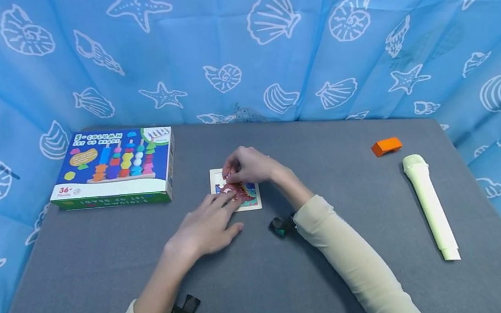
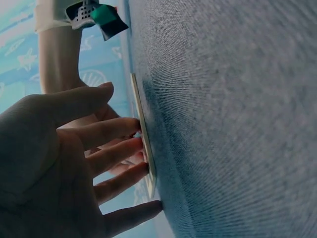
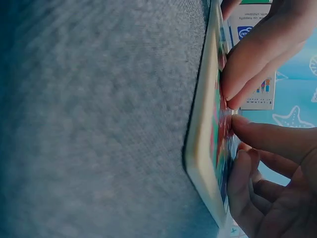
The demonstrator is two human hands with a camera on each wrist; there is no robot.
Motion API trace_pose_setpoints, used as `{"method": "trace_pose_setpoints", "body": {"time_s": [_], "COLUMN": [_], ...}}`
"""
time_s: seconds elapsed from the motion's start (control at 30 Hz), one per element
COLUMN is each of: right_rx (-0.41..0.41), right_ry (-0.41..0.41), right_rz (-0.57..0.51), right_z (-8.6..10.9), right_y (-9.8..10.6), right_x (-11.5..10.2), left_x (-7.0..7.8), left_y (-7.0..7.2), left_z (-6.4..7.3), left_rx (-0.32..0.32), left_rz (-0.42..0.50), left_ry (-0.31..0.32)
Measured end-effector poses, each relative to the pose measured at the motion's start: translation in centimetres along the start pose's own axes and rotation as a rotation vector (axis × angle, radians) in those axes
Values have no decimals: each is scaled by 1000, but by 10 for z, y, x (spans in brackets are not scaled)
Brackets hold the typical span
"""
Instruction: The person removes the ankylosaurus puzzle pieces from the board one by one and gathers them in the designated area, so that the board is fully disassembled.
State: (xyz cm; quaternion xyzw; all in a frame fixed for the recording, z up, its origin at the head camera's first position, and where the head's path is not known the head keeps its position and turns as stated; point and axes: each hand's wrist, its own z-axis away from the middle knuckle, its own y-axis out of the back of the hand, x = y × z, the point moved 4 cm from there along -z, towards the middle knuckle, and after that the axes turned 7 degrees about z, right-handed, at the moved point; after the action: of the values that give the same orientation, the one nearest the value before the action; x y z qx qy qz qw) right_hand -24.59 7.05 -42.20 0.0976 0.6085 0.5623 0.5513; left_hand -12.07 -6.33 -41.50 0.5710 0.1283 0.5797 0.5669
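A small jigsaw puzzle [image 1: 253, 207] with a pale wooden frame and a colourful picture lies flat on the grey table. Its upper left part shows bare pale backing. My left hand [image 1: 204, 226] rests its extended fingertips on the picture, the thumb held apart. From the far right side my right hand [image 1: 252, 166] reaches over the board, thumb and fingertips pinching a small puzzle piece [image 1: 227, 176] low against the picture. The fingers mostly cover that piece. In the right wrist view, the puzzle's edge [image 3: 198, 153] shows beside both hands' fingertips.
A bead-set box [image 1: 111, 167] stands at the back left of the table [image 1: 256, 301]. On the right lie an orange block [image 1: 387, 146] and a pale green toy microphone [image 1: 431, 208]. A blue curtain [image 1: 228, 31] with shell prints hangs behind.
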Motion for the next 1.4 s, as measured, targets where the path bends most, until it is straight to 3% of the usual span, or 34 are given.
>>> {"method": "trace_pose_setpoints", "body": {"time_s": [0.27, 0.53, 0.7, 0.93, 1.13, 1.4], "right_rx": [43, 107, 130, 142, 116, 149], "right_ry": [51, 98, 122, 128, 91, 19], "right_rz": [127, 114, 45, -143, -287, -337], "right_z": [3, 13, 16, 24, 39, 62], "right_y": [3, 8, 9, 13, 21, 41], "right_x": [-5, -4, -2, 9, 28, 58], "left_x": [-3, -4, -4, -3, -4, -3], "left_y": [0, 0, -1, -1, -2, 1], "left_z": [0, -1, -1, -1, -2, 0], "left_rx": [1, 6, 5, -6, -19, -28], "left_rz": [9, 13, 10, 22, 36, 57], "left_ry": [3, 15, 25, 34, 33, 30]}}
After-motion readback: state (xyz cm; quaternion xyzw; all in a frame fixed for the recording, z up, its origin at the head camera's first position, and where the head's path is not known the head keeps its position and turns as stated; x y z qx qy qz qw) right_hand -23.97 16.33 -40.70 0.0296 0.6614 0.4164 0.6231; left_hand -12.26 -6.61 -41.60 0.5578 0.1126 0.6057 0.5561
